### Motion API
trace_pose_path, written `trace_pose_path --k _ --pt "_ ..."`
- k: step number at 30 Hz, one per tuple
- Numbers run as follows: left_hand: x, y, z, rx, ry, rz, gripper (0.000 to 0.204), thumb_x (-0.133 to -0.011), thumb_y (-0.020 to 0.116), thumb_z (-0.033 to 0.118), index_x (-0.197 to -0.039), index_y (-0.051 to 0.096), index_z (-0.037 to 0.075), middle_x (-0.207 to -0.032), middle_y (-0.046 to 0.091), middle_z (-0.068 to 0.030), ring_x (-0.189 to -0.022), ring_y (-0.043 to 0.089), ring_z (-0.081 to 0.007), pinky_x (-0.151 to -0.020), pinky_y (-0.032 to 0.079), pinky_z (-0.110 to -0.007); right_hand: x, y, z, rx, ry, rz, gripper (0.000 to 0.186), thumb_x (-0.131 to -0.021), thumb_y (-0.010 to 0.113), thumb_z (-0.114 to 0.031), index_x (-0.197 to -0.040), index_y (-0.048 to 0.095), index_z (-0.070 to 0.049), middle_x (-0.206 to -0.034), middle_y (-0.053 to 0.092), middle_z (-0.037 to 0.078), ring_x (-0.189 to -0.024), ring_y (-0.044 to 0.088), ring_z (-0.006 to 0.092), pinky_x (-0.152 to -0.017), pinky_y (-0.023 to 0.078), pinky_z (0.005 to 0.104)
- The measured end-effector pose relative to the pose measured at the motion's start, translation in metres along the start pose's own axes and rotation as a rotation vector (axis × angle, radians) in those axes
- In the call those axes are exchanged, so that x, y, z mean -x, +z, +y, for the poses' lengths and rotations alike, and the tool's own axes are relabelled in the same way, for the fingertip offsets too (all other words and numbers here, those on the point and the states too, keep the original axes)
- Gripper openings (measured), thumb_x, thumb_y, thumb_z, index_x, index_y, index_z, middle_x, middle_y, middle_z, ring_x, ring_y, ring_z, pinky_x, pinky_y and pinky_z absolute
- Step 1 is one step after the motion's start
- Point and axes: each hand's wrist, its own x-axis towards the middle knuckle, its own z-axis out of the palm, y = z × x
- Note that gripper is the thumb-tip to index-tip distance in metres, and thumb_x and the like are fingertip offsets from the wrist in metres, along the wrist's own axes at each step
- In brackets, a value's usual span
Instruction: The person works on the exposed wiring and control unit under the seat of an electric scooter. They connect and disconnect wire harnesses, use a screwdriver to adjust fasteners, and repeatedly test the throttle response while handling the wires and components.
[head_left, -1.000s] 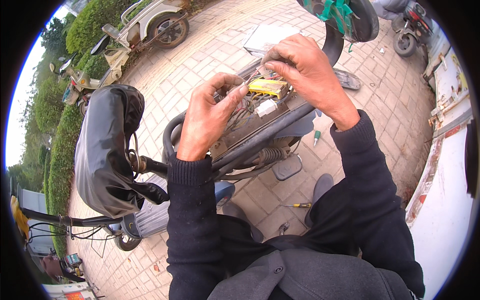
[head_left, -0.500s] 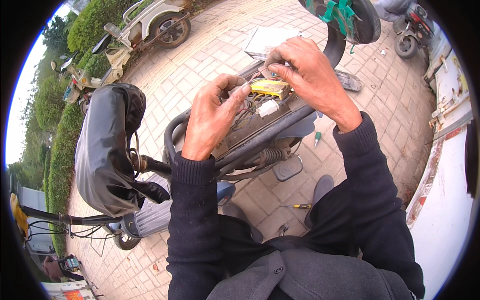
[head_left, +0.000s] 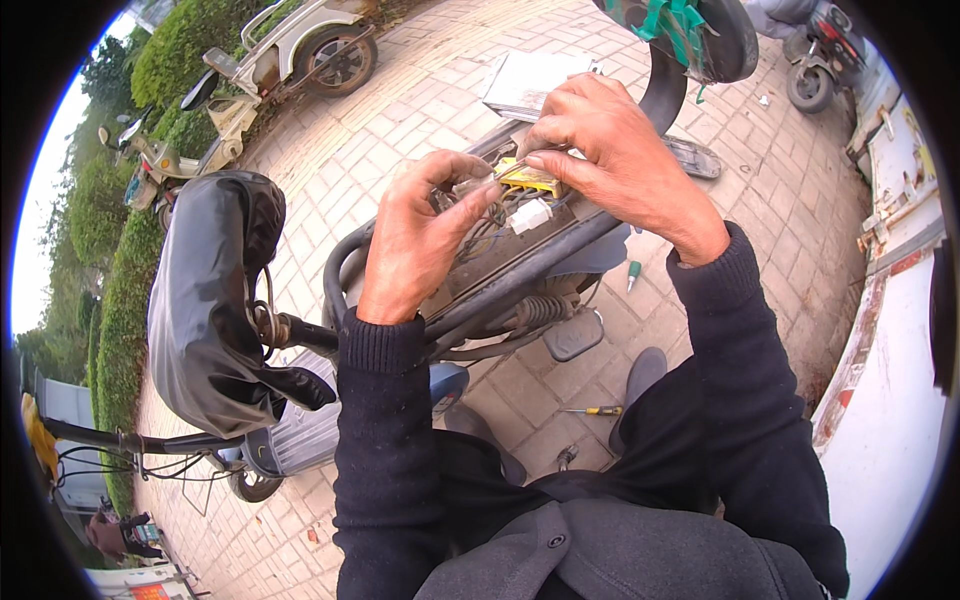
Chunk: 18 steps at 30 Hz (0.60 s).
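Over the open frame bay of an electric scooter (head_left: 500, 300), both my hands work among wires. My left hand (head_left: 415, 230) is closed, thumb and fingers pinching a small greyish, translucent piece that looks like a wire connector (head_left: 473, 186). Close beside it, my right hand (head_left: 610, 150) has thumb and forefinger pressed together on a thin wire (head_left: 512, 170); its other fingers are curled. Below the fingertips lies a yellow-labelled box (head_left: 530, 180), partly hidden by the right hand. A white plug connector (head_left: 530, 215) sits on the wires in front of it.
A black-covered scooter seat (head_left: 215, 300) stands at left. On the paving lie a yellow-handled screwdriver (head_left: 600, 411), a green-handled tool (head_left: 634, 272) and a small metal piece (head_left: 567, 458). A white box (head_left: 525, 85) sits beyond my hands. A white, rusty panel (head_left: 890, 370) borders the right.
My right hand has shifted slightly left and down, toward the left hand, covering more of the yellow-labelled box. The left hand stays nearly in place, still pinching.
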Motion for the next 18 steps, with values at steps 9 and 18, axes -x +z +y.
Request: trace_pose_path --k 9,18 --pt "-0.0002 0.0022 -0.0016 -0.053 0.089 0.035 0.023 -0.087 0.081 0.013 -0.105 0.075 0.000 -0.093 0.071 -0.0089 -0.087 0.063 -0.0181 -0.081 0.050 -0.033 -0.0007 0.0037 -0.0007 -0.049 -0.025 0.027 0.022 -0.091 0.071 -0.028 -0.097 0.072 -0.006 -0.097 0.066 0.008 -0.108 0.057 0.0309 -0.104 0.041 0.0439" --pt "-0.0021 0.0027 0.0031 -0.141 0.045 -0.022 0.024 -0.098 0.075 0.020 -0.107 0.071 -0.001 -0.095 0.066 -0.0013 -0.085 0.060 -0.0071 -0.077 0.049 -0.024 -0.0026 0.0062 -0.0013 -0.126 -0.048 0.029 0.020 -0.093 0.068 -0.025 -0.097 0.067 -0.006 -0.094 0.064 0.011 -0.104 0.059 0.0337 -0.113 0.036 0.0494"
